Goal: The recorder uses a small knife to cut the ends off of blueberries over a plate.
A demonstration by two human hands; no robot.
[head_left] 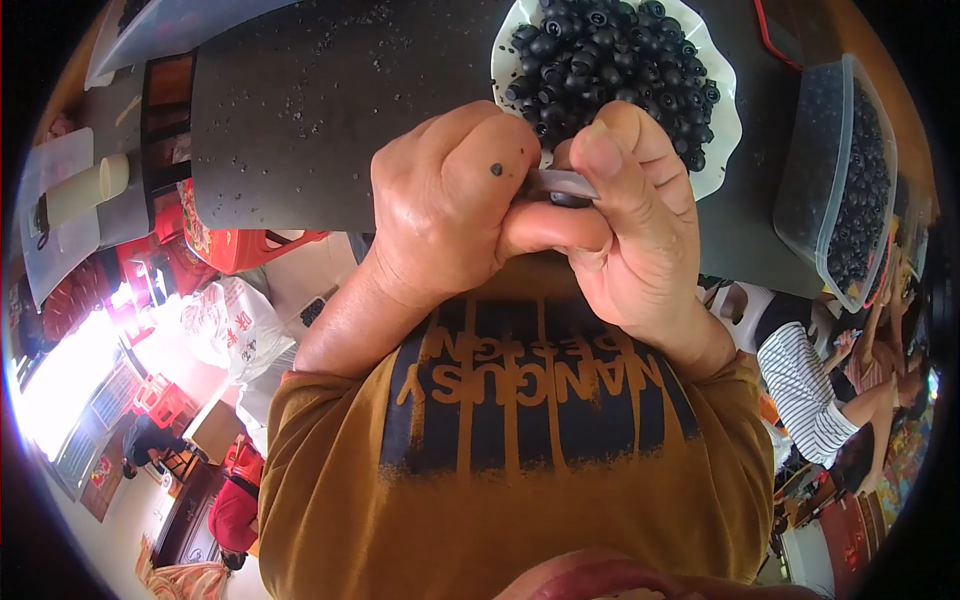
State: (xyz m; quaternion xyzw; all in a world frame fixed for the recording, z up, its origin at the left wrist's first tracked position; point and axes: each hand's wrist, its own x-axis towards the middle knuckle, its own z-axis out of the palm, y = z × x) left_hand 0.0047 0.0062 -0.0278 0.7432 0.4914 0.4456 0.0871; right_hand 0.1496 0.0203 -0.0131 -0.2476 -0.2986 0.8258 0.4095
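My left hand (445, 195) is closed in a fist near the table's edge, around a thin, flat, pale strip (562, 184) that looks like a blade. Its thumb reaches across to my right hand (640, 200), whose fingers are bent and closed. Just under the strip, between the two hands, shows a bit of a small black part (570, 200); the fingers cover most of it. A dark crumb clings to the back of my left hand. Right beyond my hands stands a white scalloped plate (722, 150), heaped with small round black parts (610, 65).
Black crumbs lie scattered over the dark table (290, 120). A clear plastic bin (815, 190) of black parts stands at the right; another translucent bin (190, 25) is at the far left. A red stool (255, 250) is beside the table. Other people sit at right and lower left.
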